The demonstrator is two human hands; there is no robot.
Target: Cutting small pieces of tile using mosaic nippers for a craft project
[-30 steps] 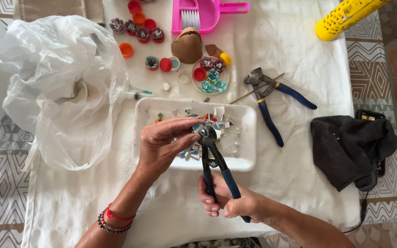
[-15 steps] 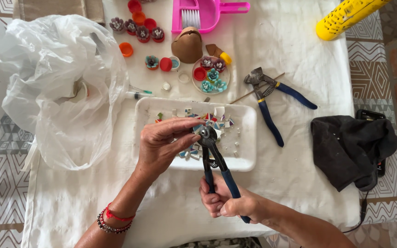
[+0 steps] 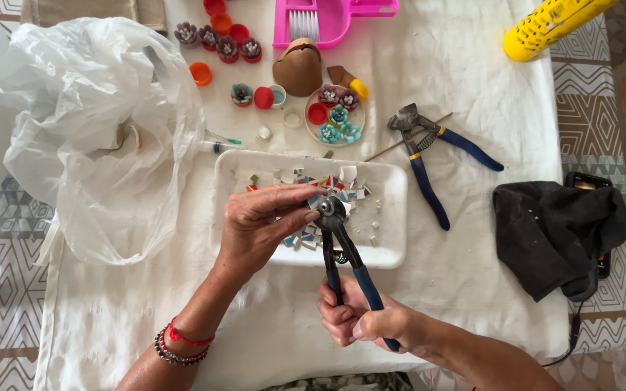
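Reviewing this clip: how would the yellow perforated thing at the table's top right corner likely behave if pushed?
The yellow tube looks rounded and long, so it would probably roll sideways. It lies at the table's corner, partly past the edge, so a nudge might send it off. Its holes suggest it is light.

A home craft corner set up for mosaic work: a table (image 3: 472, 87) under a white cloth, a white tray (image 3: 393, 217) of broken tile bits, spare blue-handled nippers (image 3: 429, 156), coloured bottle caps (image 3: 215, 18), a pink dustpan and brush (image 3: 327, 18), and patterned tile floor (image 3: 9, 232) with brick at the edge
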